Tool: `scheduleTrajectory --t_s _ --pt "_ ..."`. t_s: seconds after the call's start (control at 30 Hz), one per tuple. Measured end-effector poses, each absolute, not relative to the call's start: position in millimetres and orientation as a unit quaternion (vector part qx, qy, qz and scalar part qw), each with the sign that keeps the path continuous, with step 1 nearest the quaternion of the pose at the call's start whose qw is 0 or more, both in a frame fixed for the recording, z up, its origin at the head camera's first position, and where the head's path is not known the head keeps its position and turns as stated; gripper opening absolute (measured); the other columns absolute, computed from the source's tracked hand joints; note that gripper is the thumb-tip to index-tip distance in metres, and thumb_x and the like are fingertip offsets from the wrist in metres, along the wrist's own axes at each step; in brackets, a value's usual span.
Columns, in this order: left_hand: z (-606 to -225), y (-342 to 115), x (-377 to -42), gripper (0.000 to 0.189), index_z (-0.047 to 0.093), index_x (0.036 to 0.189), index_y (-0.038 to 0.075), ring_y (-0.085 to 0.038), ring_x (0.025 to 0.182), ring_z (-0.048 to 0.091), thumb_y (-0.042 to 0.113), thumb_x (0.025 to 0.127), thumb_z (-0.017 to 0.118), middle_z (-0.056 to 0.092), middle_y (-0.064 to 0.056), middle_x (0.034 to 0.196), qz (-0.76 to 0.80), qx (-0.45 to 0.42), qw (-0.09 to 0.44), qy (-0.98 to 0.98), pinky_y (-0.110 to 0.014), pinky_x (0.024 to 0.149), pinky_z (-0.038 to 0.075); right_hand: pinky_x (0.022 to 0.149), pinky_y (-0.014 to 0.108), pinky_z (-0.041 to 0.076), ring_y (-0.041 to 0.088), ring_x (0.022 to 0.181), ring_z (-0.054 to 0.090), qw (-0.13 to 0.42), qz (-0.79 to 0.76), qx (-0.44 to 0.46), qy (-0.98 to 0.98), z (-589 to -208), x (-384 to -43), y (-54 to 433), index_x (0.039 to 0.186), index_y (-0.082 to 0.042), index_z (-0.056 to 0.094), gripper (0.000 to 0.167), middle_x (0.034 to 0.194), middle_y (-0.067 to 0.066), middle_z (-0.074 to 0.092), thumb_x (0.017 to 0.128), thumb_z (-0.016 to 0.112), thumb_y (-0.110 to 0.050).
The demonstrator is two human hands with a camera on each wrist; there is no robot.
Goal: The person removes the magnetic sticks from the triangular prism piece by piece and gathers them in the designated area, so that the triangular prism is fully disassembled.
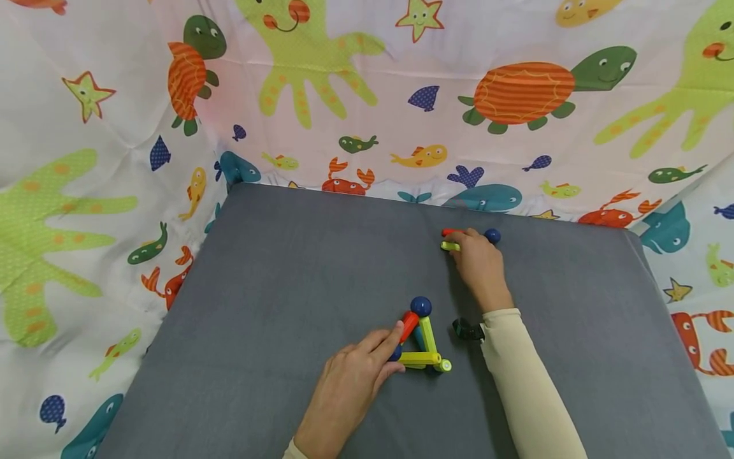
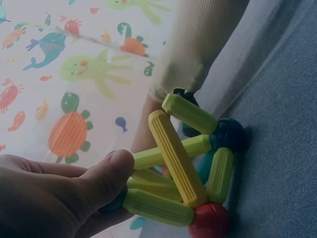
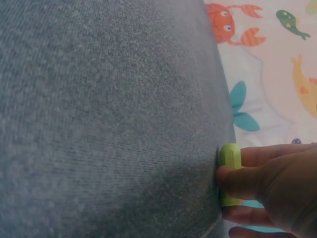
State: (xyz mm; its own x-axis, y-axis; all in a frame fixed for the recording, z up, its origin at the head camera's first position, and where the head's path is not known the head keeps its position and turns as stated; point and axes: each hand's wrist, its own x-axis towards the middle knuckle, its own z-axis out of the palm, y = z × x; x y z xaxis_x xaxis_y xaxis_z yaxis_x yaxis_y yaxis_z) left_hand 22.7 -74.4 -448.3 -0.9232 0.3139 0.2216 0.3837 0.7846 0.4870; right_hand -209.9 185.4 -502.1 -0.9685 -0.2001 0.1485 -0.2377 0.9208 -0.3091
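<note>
A small frame of magnetic building sticks and balls stands on the grey surface, with a yellow stick (image 1: 420, 358), a red stick (image 1: 409, 325) and a blue ball (image 1: 421, 306) on top. My left hand (image 1: 352, 382) grips its left corner at a blue ball, thumb on the near side. The left wrist view shows a red ball (image 2: 210, 220) and several lime-green sticks low in the frame. Farther back, my right hand (image 1: 480, 261) pinches a lime-green stick (image 3: 231, 153) between thumb and fingers. Just beyond it lies a red stick (image 1: 452, 233); a blue ball (image 1: 492, 236) is beside the knuckles.
The grey cloth-covered table (image 1: 309, 255) runs back to a hanging sheet (image 1: 344, 57) printed with sea animals, which also borders both sides. A black device (image 1: 467, 329) sits at my right wrist by the sleeve cuff.
</note>
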Motion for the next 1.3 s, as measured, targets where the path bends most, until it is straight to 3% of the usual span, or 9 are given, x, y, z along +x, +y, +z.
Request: scheduleTrajectory --t_s 0.4,0.7,0.87,1.03,1.17,1.3 --pt "-448 -71 20 0.067 0.058 0.154 0.022 -0.008 0.071 0.060 0.038 0.092 0.080 0.068 0.008 0.128 -0.274 -0.188 0.064 -0.941 -0.026 0.069 0.059 0.073 0.063 0.058 0.043 0.096 0.068 0.062 0.160 0.096 -0.980 -501 -210 192 0.123 -0.010 0.076 0.025 0.117 0.019 0.068 0.097 0.077 -0.007" --pt "-449 -71 21 0.066 0.059 0.154 0.022 -0.008 0.071 0.061 0.041 0.093 0.077 0.068 0.007 0.128 -0.268 -0.192 0.064 -0.942 -0.026 0.069 0.059 0.077 0.062 0.057 0.041 0.097 0.068 0.062 0.177 0.083 -0.979 -487 -193 195 0.132 -0.009 0.070 0.033 0.125 0.018 0.066 0.099 0.075 -0.009" --pt "-447 -72 19 0.066 0.060 0.152 0.021 -0.010 0.071 0.063 0.039 0.092 0.080 0.069 0.006 0.128 -0.262 -0.194 0.079 -0.942 -0.027 0.068 0.060 0.074 0.053 0.058 0.033 0.093 0.068 0.073 0.224 0.103 -0.966 -453 -167 189 0.132 -0.010 0.071 0.029 0.119 0.014 0.069 0.103 0.072 -0.012" --pt "-444 -73 19 0.066 0.059 0.154 0.021 -0.009 0.070 0.060 0.040 0.093 0.079 0.068 0.008 0.129 -0.258 -0.192 0.077 -0.944 -0.025 0.067 0.058 0.079 0.047 0.060 0.023 0.093 0.068 0.112 0.294 0.144 -0.938 -419 -128 181 0.127 -0.012 0.075 0.024 0.112 0.005 0.073 0.104 0.071 -0.018" --pt "-446 -74 21 0.066 0.060 0.153 0.020 -0.010 0.072 0.063 0.040 0.093 0.078 0.068 0.007 0.127 -0.263 -0.193 0.076 -0.942 -0.026 0.067 0.059 0.082 0.046 0.061 0.015 0.092 0.068 0.126 0.318 0.159 -0.926 -412 -91 179 0.126 -0.014 0.075 0.024 0.109 -0.001 0.075 0.103 0.072 -0.019" --pt "-448 -72 21 0.066 0.060 0.152 0.019 -0.012 0.074 0.067 0.040 0.092 0.079 0.070 0.005 0.125 -0.262 -0.196 0.083 -0.941 -0.028 0.068 0.060 0.081 0.044 0.061 0.009 0.091 0.067 0.106 0.316 0.175 -0.927 -417 -59 181 0.124 -0.017 0.076 0.022 0.109 -0.007 0.075 0.102 0.074 -0.021"
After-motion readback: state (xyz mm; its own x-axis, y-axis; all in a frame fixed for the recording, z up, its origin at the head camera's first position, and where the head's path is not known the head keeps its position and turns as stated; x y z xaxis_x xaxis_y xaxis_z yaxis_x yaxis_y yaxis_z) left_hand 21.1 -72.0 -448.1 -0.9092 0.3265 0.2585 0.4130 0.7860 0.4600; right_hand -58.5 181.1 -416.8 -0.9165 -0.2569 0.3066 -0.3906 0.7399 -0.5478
